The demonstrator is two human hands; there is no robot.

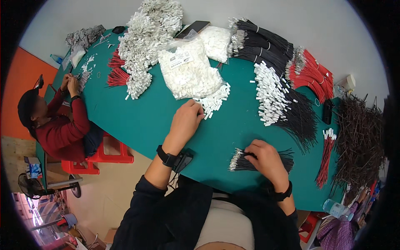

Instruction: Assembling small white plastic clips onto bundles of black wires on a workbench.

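My left hand (pixel 186 123) reaches to a loose heap of small white plastic connector housings (pixel 214 102). Its fingers are bent together at the heap's edge; whatever is between the fingertips is too small to make out. Nearer to me on the right, my right hand (pixel 268 161) rests over a flat bunch of black wires (pixel 243 163) with metal terminals at their left ends. Thumb and fingers are curled onto the wires near the terminals, and the palm hides part of the bunch.
Behind the heap lies a clear bag of white housings (pixel 185 75). Black wires with white housings (pixel 271 93), red wire bundles (pixel 312 75) and a brown wire pile (pixel 360 137) fill the right. Another person (pixel 58 125) works at the left end of the green table (pixel 137 125).
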